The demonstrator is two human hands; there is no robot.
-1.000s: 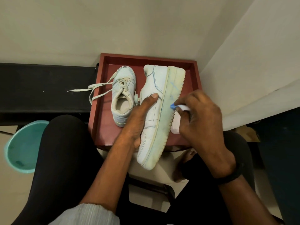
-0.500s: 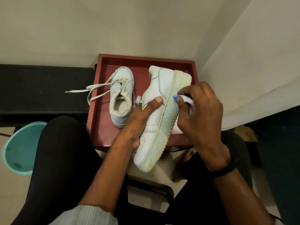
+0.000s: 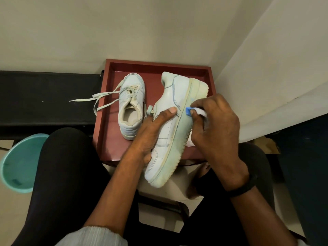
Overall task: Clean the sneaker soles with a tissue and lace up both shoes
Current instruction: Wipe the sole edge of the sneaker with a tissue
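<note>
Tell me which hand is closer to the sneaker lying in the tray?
Left hand: just beside that sneaker; right hand is beyond the held shoe, wiping with tissue.

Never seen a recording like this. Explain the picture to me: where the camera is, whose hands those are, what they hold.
There is no machine here: a person wears one wide-angle camera on the head, looking down at their own hands. The left hand grips a white leather sneaker, tilted sole-side to the right. The right hand pinches a white tissue with a blue-stained tip against its yellowed rubber sole. A second white sneaker stands upright in the red-brown tray, its loose laces trailing over the tray's edge onto a black surface. A teal basin sits on the floor at the left.
</note>
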